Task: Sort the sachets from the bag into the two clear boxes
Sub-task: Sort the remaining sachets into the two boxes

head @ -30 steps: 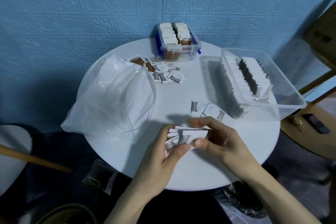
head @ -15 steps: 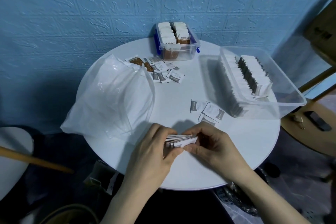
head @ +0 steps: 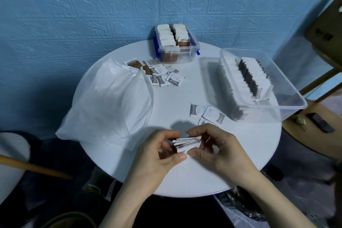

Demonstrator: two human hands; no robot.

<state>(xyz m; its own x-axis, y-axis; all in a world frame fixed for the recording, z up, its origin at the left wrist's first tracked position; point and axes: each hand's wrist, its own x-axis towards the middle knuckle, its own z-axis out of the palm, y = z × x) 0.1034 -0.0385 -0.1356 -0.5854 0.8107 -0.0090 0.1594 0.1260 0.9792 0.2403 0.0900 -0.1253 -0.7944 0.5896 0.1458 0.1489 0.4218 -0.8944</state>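
Note:
A small stack of white sachets (head: 186,144) is held edge-up between both hands near the table's front. My left hand (head: 159,157) pinches its left end, my right hand (head: 218,146) its right end. A clear plastic bag (head: 109,102) lies crumpled at the left. Loose grey and brown sachets (head: 161,76) lie behind the bag, and three grey ones (head: 207,113) lie just beyond my right hand. The small clear box (head: 177,46) at the back holds brown sachets in rows. The large clear box (head: 262,83) at the right holds rows of grey-and-white sachets.
The round white table (head: 185,181) stands against a blue brick-pattern wall. A wooden chair (head: 318,116) stands at the right, with a dark object on its seat. Another white surface and a wooden bar (head: 33,166) show at the far left.
The stack has turned from flat-facing to edge-up, and both hands have closed in on its ends and lowered a little toward the table.

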